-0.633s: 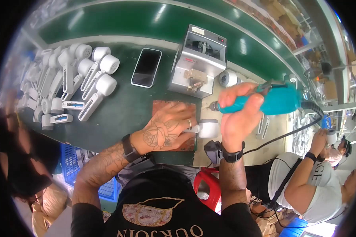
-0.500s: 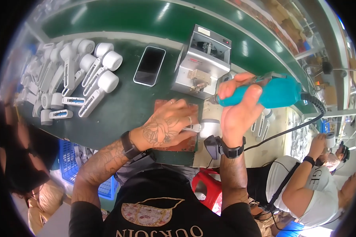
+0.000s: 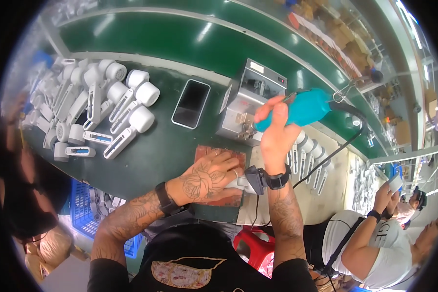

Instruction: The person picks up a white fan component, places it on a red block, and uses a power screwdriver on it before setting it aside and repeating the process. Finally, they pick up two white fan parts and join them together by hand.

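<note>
My right hand (image 3: 280,138) is wrapped round a teal electric screwdriver (image 3: 309,108), held nearly level above the bench. The driver's front end is close to the front outlet of a grey screw feeder (image 3: 236,104); whether they touch I cannot tell. My left hand (image 3: 204,180) lies over a reddish-brown mat (image 3: 205,153), its fingers closed on a white handheld part with a round head (image 3: 249,185). Most of that part is hidden by the fingers and by the black device on my right wrist.
Many similar white parts (image 3: 90,97) with slotted handles are heaped at the left. A phone (image 3: 191,103) lies behind the mat. More white parts (image 3: 306,158) stand in a row at the right. The screwdriver's black cable (image 3: 333,155) crosses there. A co-worker (image 3: 365,243) is at the right.
My right hand has carried the screwdriver left and away from me, toward the feeder's front. My left hand stays on the white part. The whole view has shifted slightly.
</note>
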`<state>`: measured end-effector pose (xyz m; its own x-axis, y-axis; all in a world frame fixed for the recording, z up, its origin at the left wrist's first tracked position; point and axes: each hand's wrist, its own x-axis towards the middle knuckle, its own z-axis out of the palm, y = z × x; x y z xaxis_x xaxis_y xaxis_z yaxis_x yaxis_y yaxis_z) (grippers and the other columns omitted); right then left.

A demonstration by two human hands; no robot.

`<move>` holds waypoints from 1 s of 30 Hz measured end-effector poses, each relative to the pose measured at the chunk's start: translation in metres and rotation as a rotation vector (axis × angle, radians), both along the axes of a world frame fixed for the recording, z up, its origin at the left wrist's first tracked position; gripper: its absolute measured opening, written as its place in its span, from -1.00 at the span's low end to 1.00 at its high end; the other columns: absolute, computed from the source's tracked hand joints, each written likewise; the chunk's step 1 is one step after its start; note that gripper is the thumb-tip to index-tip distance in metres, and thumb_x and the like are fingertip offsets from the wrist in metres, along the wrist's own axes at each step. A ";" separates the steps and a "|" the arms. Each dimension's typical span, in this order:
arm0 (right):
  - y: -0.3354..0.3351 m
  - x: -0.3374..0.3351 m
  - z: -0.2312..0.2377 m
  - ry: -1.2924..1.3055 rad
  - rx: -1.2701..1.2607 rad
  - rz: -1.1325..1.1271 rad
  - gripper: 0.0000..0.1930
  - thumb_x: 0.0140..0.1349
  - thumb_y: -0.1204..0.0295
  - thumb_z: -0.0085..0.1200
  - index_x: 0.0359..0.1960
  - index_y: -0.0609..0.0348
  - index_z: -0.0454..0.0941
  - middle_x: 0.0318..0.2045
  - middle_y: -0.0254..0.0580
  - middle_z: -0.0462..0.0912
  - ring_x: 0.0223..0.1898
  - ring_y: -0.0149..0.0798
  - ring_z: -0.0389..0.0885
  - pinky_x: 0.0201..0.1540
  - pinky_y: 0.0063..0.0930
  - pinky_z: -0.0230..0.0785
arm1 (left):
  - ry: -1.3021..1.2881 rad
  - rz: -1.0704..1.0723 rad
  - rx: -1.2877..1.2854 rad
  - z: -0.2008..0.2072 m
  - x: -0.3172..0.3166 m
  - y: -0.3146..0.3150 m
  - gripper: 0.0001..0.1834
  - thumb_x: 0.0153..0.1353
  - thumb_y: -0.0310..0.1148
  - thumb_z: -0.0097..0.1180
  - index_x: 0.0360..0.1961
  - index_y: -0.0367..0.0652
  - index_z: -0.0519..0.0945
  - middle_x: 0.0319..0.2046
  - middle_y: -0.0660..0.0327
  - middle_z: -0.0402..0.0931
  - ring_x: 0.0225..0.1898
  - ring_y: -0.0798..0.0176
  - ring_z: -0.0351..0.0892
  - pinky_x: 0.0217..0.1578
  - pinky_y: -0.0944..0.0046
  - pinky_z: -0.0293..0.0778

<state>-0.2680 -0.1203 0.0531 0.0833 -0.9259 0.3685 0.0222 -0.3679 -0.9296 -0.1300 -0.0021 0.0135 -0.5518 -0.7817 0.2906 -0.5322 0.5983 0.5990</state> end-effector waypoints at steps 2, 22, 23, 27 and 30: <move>0.002 -0.001 -0.008 -0.044 0.011 0.016 -0.68 0.47 0.19 -0.07 -0.22 0.26 0.40 -0.56 -0.26 0.48 -0.51 -0.34 0.50 -0.43 -0.47 0.37 | 0.036 0.053 -0.033 -0.003 -0.003 0.001 -0.46 0.11 -0.07 0.28 0.02 -0.21 0.53 0.01 0.08 0.47 0.07 0.01 0.43 0.07 0.05 0.39; 0.045 -0.015 0.032 -0.108 0.068 0.085 -0.43 0.38 -0.07 0.03 -0.11 0.35 0.37 -0.56 -0.21 0.43 -0.53 -0.31 0.43 -0.45 -0.42 0.30 | 0.024 0.211 -0.102 0.015 0.015 -0.026 -0.52 0.12 -0.13 0.32 0.04 -0.07 0.57 -0.07 0.27 0.51 -0.14 0.13 0.44 -0.12 0.12 0.38; 0.045 -0.014 0.031 -0.104 0.076 0.100 -0.44 0.38 -0.05 0.03 -0.12 0.35 0.37 -0.56 -0.21 0.43 -0.53 -0.31 0.43 -0.45 -0.42 0.30 | 0.024 0.215 -0.105 0.015 0.015 -0.026 -0.52 0.11 -0.13 0.32 0.04 -0.07 0.57 -0.06 0.26 0.51 -0.14 0.13 0.44 -0.11 0.12 0.38; 0.043 -0.013 0.025 -0.116 0.076 0.103 -0.47 0.39 -0.02 0.02 -0.14 0.34 0.37 -0.56 -0.22 0.43 -0.53 -0.30 0.43 -0.44 -0.41 0.30 | 0.016 0.218 -0.120 0.017 0.015 -0.026 -0.52 0.12 -0.13 0.31 0.04 -0.07 0.57 -0.04 0.25 0.51 -0.13 0.12 0.45 -0.10 0.10 0.39; 0.045 -0.012 0.023 -0.090 0.117 0.153 -0.52 0.39 0.01 0.04 -0.18 0.30 0.38 -0.55 -0.23 0.43 -0.52 -0.31 0.42 -0.43 -0.41 0.30 | 0.030 0.215 -0.120 0.019 0.016 -0.024 -0.54 0.13 -0.12 0.29 0.02 -0.07 0.57 -0.03 0.22 0.51 -0.13 0.09 0.45 -0.11 0.07 0.40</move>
